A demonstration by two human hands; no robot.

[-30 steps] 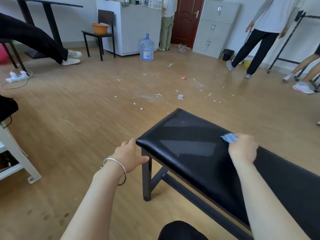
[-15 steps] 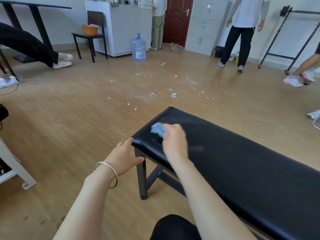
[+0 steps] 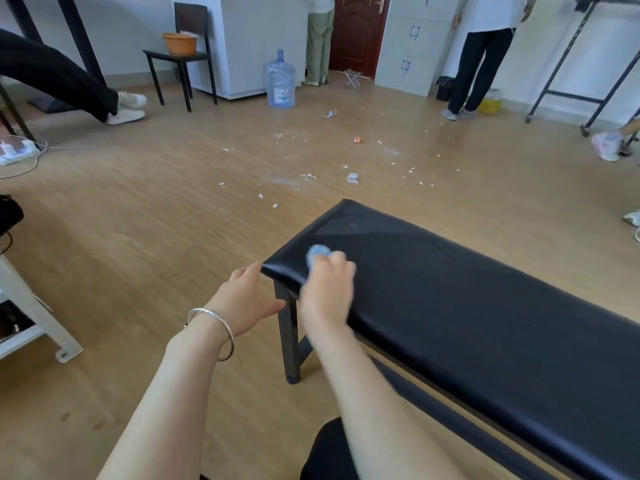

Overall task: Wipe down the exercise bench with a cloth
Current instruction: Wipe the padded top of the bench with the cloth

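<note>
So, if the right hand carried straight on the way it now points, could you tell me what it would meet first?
Probably nothing soon: the right hand, pressing the blue cloth, points along the bench top toward its far corner, which looks bare, then open floor; depth is uncertain.

Both forearms are bare from the bottom edge of the view up to the fingers, with no sleeve showing on either. The left hand (image 3: 247, 301) carries one ornament: a thin, plain silver metal bangle (image 3: 213, 329), round and smooth, hanging loose around the wrist just behind the hand, well back from the fingertips. The right hand (image 3: 327, 291) wears nothing, with no ring visible on its fingers, though it is blurred. Further back from the fingers, between the two forearms, a rounded patch of black fabric clothing (image 3: 329, 452) shows at the lower edge.
</note>
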